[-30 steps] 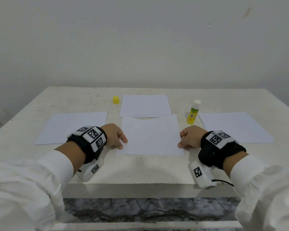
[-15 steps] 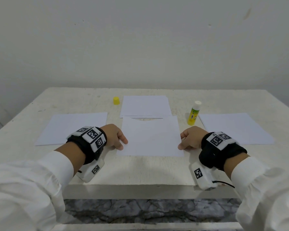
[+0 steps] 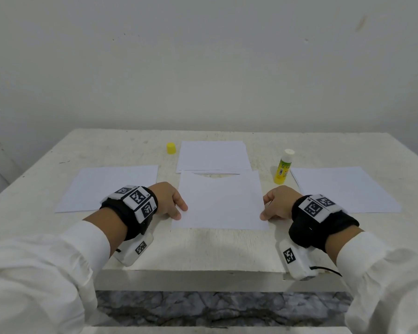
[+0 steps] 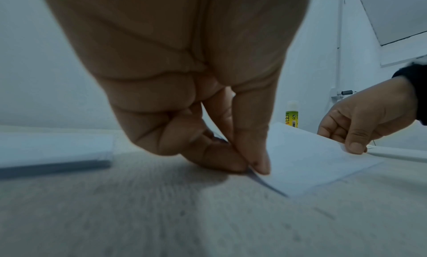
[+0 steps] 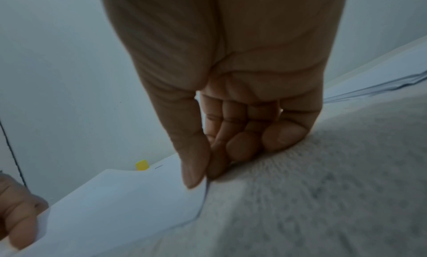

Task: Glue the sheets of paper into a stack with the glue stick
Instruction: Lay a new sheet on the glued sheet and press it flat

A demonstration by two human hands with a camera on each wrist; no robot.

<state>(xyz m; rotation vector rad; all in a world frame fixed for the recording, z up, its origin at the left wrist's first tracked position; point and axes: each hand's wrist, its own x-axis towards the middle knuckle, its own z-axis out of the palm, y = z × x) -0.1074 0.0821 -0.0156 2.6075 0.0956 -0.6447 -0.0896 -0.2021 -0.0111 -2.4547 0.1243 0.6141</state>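
A white sheet (image 3: 220, 201) lies nearest me on the table, its far edge slightly raised. My left hand (image 3: 179, 212) pinches its left edge between thumb and forefinger, as the left wrist view shows (image 4: 254, 167). My right hand (image 3: 266, 213) pinches the right edge in the same way (image 5: 202, 178). The uncapped glue stick (image 3: 283, 167) stands upright just beyond the sheet's far right corner. Its yellow cap (image 3: 171, 148) sits at the back, left of a stack of sheets (image 3: 212, 155).
One loose sheet (image 3: 109, 186) lies to the left and another pile of paper (image 3: 343, 189) to the right. The white table (image 3: 203, 249) ends in a front edge close under my wrists. A plain wall stands behind it.
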